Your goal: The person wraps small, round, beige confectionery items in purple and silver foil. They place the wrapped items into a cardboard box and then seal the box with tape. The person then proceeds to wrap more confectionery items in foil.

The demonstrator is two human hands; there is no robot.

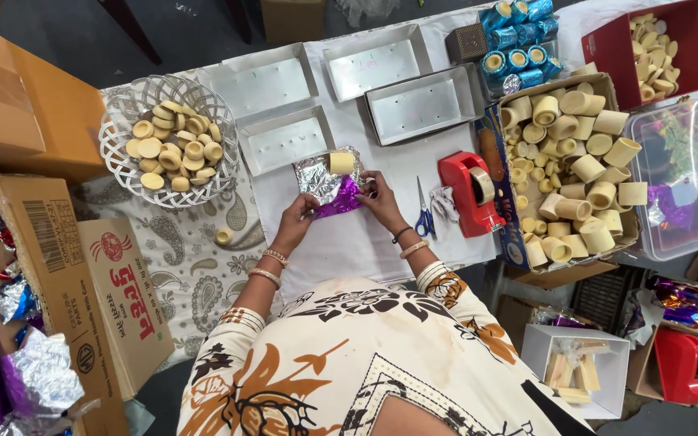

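Foil sheet (329,187) between both hands' fingers (307,207)

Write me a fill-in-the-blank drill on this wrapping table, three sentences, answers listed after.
1. Both hands, left hand and right hand, grip a sheet of silver and ____ foil.
2. A small cream cup sits on the ____ beside the right hand.
3. The scissors with blue handles lie between the right hand and the ____ tape dispenser.

Missing words: purple; foil; red
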